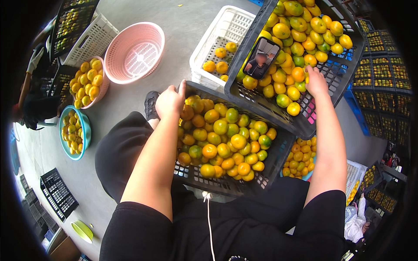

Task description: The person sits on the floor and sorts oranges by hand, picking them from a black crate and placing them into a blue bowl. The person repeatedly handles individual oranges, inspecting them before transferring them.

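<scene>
In front of me a black plastic crate (281, 146) holds many yellow-orange and greenish mandarins (220, 127). My left hand (171, 99) rests at its upper left rim, thumb and fingers around the edge. A second black crate (233, 73) with more mandarins (279, 75) stands tilted at the upper right, overlapping the first. My right hand (315, 80) is inside it, fingers on a mandarin largely hidden by the fingers. A smartphone (262, 58) with a lit screen lies on the fruit beside that crate's left wall.
A white crate (204, 39) with several mandarins, an empty pink basket (134, 53), a pink basket of mandarins (87, 83) and a turquoise basin (85, 143) stand around. Stacked fruit crates (380, 75) line the right. Another person (36, 104) is at far left, one (354, 225) at lower right.
</scene>
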The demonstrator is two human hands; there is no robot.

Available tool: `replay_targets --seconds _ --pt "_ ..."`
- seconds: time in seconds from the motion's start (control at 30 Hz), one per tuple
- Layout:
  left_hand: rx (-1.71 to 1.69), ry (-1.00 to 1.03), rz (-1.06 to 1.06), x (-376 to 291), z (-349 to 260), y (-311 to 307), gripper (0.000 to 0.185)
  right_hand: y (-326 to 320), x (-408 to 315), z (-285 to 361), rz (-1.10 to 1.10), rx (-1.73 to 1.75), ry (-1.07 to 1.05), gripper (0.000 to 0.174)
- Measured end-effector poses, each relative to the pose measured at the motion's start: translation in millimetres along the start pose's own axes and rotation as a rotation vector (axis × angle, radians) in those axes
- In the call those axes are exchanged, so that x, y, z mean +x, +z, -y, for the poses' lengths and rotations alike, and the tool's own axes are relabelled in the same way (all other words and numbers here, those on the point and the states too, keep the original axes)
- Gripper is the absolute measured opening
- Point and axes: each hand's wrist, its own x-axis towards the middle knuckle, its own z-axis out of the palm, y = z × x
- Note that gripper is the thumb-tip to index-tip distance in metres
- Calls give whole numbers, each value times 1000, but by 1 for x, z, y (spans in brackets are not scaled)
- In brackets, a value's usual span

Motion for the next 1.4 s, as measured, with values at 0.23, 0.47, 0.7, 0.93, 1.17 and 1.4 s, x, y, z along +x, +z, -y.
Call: replay_targets --seconds 0.23,0.47,0.7,0.93,1.17,1.4 --pt "-29 11 -19 -1 6 0 75 -6 13 31 204 167 194 84" --pt "-33 36 25 -1 -7 1 76 -11 -13 15 73 351 126 75" --pt "-29 12 -19 -1 6 1 76 -114 -137 43 486 1274 -120 52" --pt "-45 29 -5 0 -2 0 77 -16 -87 33 222 271 15 69" --pt "-17 -1 27 -2 2 -5 76 35 -72 81 340 -21 153 70" --pt "-36 35 31 -2 0 -4 76 -13 -99 48 77 301 41 69"
